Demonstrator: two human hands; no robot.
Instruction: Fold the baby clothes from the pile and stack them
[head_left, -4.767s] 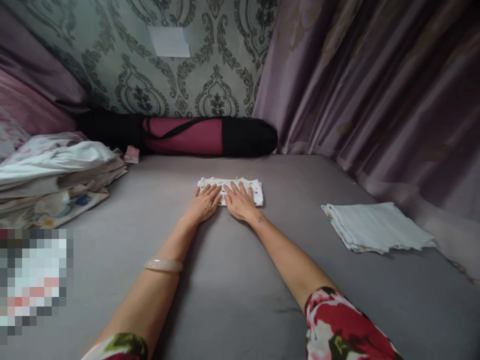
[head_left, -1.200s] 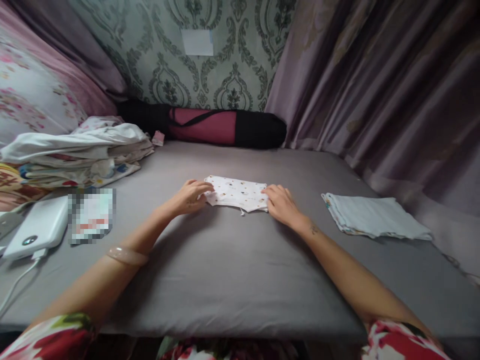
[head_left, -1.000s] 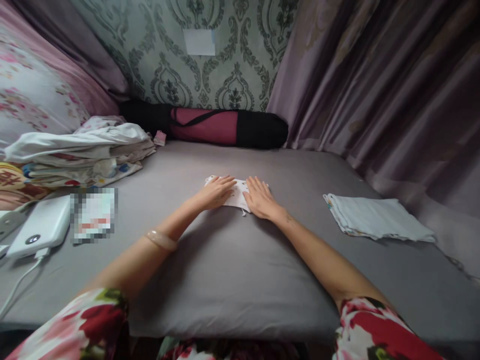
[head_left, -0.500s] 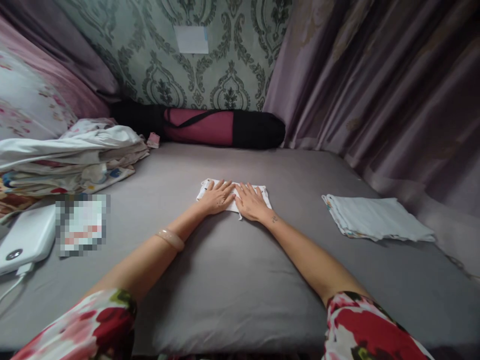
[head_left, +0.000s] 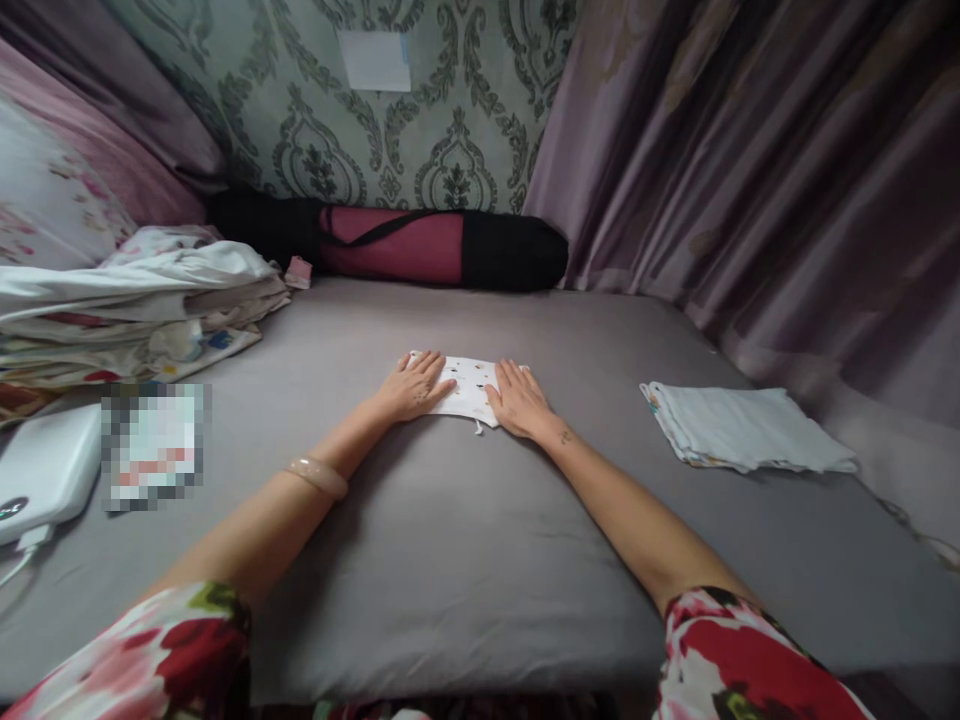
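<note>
A small folded white cloth (head_left: 468,388) with a scattered dark print lies flat on the grey sheet (head_left: 465,540). A short white string hangs from its near edge. My left hand (head_left: 417,386) rests palm down on the cloth's left end, fingers stretched out. On its right end lies my right hand (head_left: 519,400), also flat with the fingers extended. The printed middle of the cloth shows between the two hands; both ends are partly covered by them.
A folded pale cloth (head_left: 750,428) lies to the right. At the left are a clothes pile (head_left: 135,300), a white power bank (head_left: 52,470) with a cable, and a blurred packet (head_left: 157,440). A long black and maroon bag (head_left: 397,245) lies along the wall.
My hands have slid apart, the left one leftward and the right one slightly rightward, uncovering the cloth's printed middle. The view has shifted a little.
</note>
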